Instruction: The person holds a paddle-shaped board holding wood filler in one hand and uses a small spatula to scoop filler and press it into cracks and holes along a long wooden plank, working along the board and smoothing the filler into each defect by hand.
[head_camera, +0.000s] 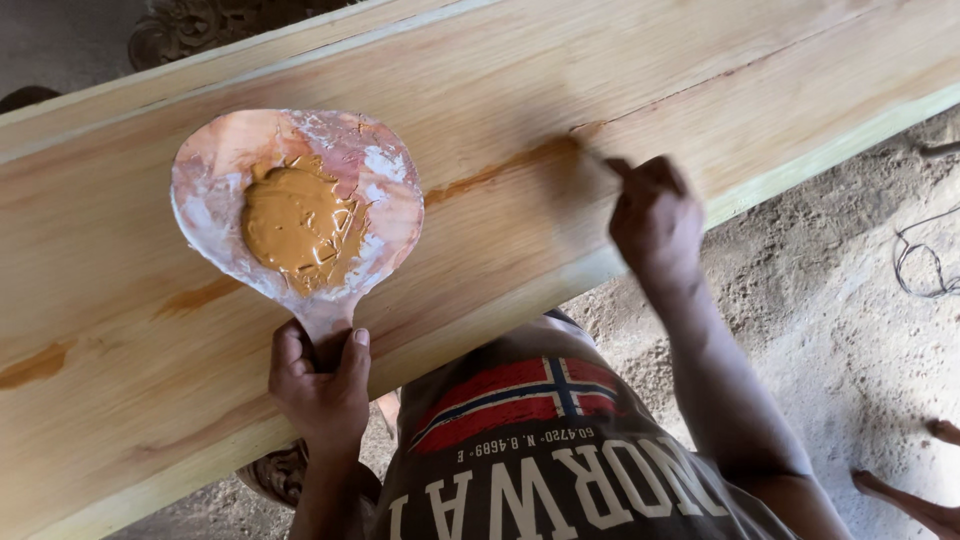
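A long pale wooden plank (520, 110) runs slantwise across the view. My left hand (320, 385) grips the handle of a round paddle-shaped board (300, 210) smeared white and pink, with a blob of tan-brown filler paste (295, 220) on it. My right hand (655, 220) is blurred and pressed on the plank, fingers curled at the end of a brown filled seam (500, 172). Whether it holds a tool I cannot tell.
More brown filled patches (195, 297) mark the plank at left. Sandy ground (830, 310) lies below right with a loop of wire (925, 262). A carved wooden piece (200, 25) sits at the top left, and a bare foot (915, 505) shows at the bottom right.
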